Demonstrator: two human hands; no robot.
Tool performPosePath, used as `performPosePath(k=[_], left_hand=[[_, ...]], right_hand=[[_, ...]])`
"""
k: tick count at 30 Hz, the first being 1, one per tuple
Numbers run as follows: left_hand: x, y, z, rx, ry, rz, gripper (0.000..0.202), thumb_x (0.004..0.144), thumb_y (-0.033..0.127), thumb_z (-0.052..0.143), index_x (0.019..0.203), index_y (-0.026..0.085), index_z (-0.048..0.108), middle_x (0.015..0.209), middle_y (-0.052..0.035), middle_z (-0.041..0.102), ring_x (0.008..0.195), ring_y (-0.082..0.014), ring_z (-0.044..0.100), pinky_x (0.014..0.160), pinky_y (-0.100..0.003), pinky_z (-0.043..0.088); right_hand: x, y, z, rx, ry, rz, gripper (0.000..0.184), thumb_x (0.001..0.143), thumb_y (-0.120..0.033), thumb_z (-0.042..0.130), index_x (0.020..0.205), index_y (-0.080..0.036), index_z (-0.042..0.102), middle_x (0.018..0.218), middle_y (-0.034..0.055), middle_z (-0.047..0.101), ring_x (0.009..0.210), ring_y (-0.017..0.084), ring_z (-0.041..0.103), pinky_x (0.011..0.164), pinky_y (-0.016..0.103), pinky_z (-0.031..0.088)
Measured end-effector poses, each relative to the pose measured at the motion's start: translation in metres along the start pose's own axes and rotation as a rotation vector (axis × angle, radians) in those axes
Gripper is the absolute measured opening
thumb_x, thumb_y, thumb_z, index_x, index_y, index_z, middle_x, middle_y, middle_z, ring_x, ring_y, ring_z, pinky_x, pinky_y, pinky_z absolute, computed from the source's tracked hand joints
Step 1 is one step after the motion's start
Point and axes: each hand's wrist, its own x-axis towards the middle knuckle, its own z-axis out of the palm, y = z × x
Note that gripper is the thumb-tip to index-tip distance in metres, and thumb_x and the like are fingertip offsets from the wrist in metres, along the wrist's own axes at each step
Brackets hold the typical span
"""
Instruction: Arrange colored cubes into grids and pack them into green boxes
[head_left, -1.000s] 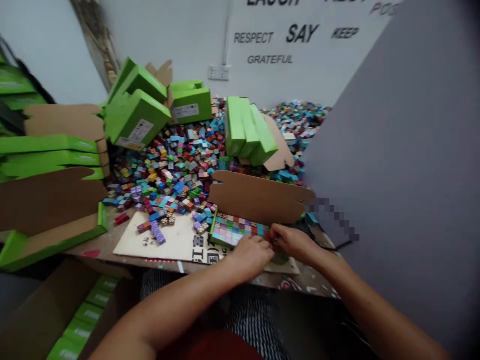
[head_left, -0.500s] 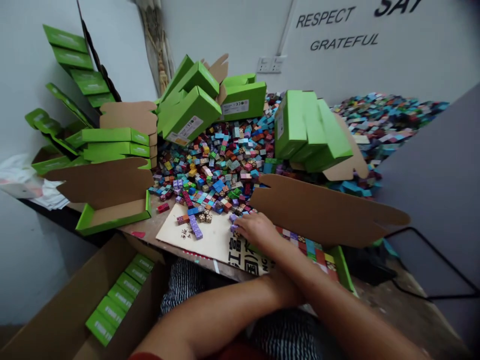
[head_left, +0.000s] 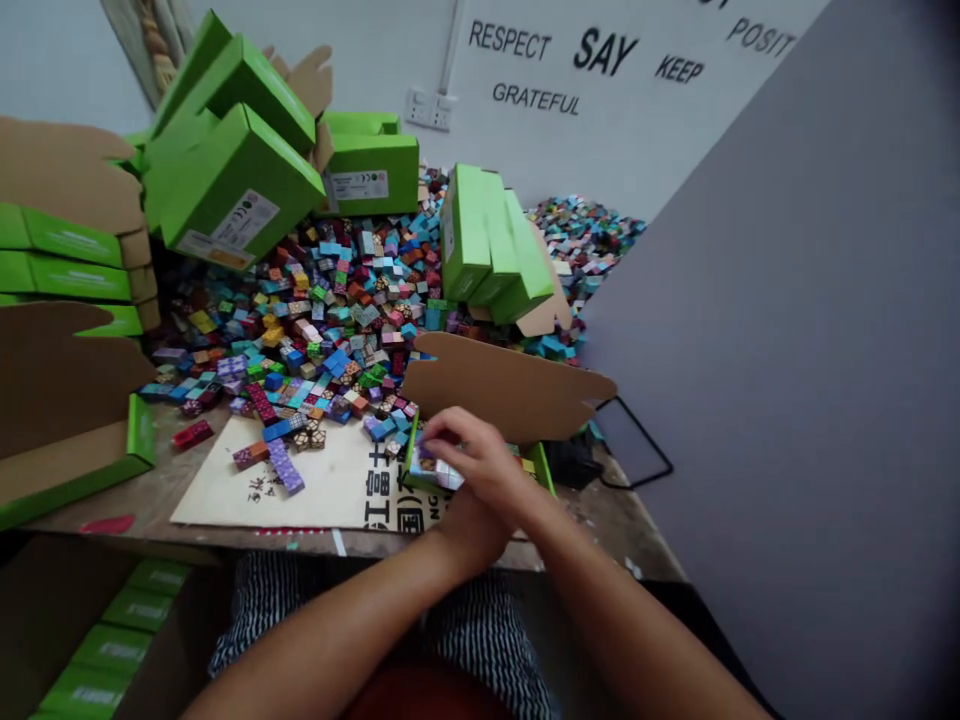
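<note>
Green-walled, the open box (head_left: 545, 470) lies beneath our right hand (head_left: 476, 450), which crosses over our left hand (head_left: 476, 530) and is back from the loose blocks (head_left: 384, 430) on its left, shifting our work inside, either hand's grip hidden.

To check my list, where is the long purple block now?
In the head view, the long purple block lies on the cream sheet, left of the right hand, just below a blue block.

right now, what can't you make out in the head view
All in the head view:
Left hand: fingertips hidden behind the right hand.
Box under the hands: much of its inside covered by them.
Left-hand open box: cut off by the frame edge.
Box label: print too small.
</note>
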Motion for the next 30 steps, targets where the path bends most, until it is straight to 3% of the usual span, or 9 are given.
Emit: performPosePath(k=[4,7,9,14,18,22,25,27,30], left_hand=[[0.001,-0.002,-0.003,0.055,-0.036,0.184,0.013,0.09,0.015,0.05,0.094,0.015,0.062,0.094,-0.0071,0.064,0.094,-0.0237,0.058,0.078,-0.035,0.048],[-0.003,-0.002,-0.011,0.042,0.013,0.239,0.009,0.089,0.017,0.053,0.096,0.015,0.059,0.098,-0.0068,0.063,0.096,-0.0235,0.057,0.077,-0.035,0.048],[-0.003,0.001,-0.019,-0.114,0.073,0.155,0.012,0.087,0.023,0.06,0.097,0.017,0.057,0.098,-0.0053,0.062,0.094,-0.0223,0.058,0.077,-0.034,0.047],[0.016,0.005,-0.034,-0.579,0.336,-0.354,0.034,0.076,0.036,0.072,0.094,0.019,0.049,0.087,-0.0019,0.058,0.08,-0.0176,0.057,0.072,-0.031,0.047],[0.022,-0.004,-0.051,-0.76,0.234,-0.334,0.018,0.078,0.023,0.069,0.088,0.018,0.055,0.08,0.0,0.062,0.073,-0.0144,0.058,0.066,-0.025,0.045],[-0.005,-0.029,-0.096,-0.308,0.198,-0.229,0.008,0.08,0.022,0.066,0.085,0.02,0.061,0.085,-0.0006,0.061,0.08,-0.0176,0.058,0.071,-0.03,0.044],[-0.026,-0.043,-0.129,0.203,0.325,-0.346,0.017,0.079,0.023,0.068,0.095,0.021,0.063,0.103,-0.0063,0.06,0.1,-0.0286,0.053,0.083,-0.043,0.04],[-0.029,-0.041,-0.132,0.314,0.378,-0.318,0.027,0.079,0.027,0.068,0.105,0.023,0.062,0.115,-0.008,0.056,0.111,-0.0315,0.047,0.089,-0.048,0.037],[-0.022,-0.026,-0.104,0.174,0.121,0.019,0.023,0.085,0.035,0.064,0.106,0.025,0.062,0.11,-0.0038,0.06,0.107,-0.0243,0.051,0.088,-0.039,0.04]], right_hand=[[-0.04,0.055,-0.056,0.089,0.173,0.203,0.011,0.081,-0.032,0.055,0.081,-0.021,0.057,0.079,0.0008,0.056,0.076,0.016,0.053,0.07,0.029,0.043],[-0.055,0.086,-0.075,0.116,0.179,0.342,0.018,0.074,-0.039,0.059,0.076,-0.021,0.054,0.073,-0.0007,0.054,0.07,0.016,0.051,0.066,0.029,0.043],[-0.059,0.089,-0.076,0.173,0.172,0.373,0.023,0.072,-0.043,0.061,0.077,-0.021,0.054,0.074,-0.0009,0.055,0.07,0.015,0.051,0.067,0.03,0.044],[-0.064,0.064,-0.067,0.379,0.222,0.381,0.027,0.073,-0.044,0.066,0.084,-0.021,0.055,0.081,0.0005,0.058,0.076,0.016,0.057,0.07,0.03,0.048],[-0.064,0.062,-0.069,0.419,0.244,0.329,0.026,0.076,-0.043,0.065,0.085,-0.021,0.054,0.084,0.0017,0.061,0.078,0.017,0.059,0.072,0.03,0.048],[-0.063,0.086,-0.077,0.005,0.284,0.203,0.012,0.083,-0.034,0.055,0.084,-0.022,0.054,0.083,0.0023,0.06,0.078,0.017,0.058,0.072,0.03,0.045],[-0.062,0.1,-0.075,-0.525,0.046,0.122,0.009,0.084,-0.02,0.049,0.082,-0.021,0.058,0.084,0.0049,0.062,0.078,0.019,0.056,0.071,0.03,0.039],[-0.06,0.101,-0.07,-0.801,-0.105,0.084,0.013,0.084,-0.014,0.049,0.084,-0.02,0.061,0.083,0.0067,0.063,0.077,0.02,0.056,0.07,0.031,0.035],[-0.054,0.094,-0.061,-1.02,-0.216,0.065,0.017,0.084,-0.01,0.048,0.09,-0.018,0.062,0.086,0.0089,0.065,0.079,0.022,0.055,0.071,0.032,0.031]])
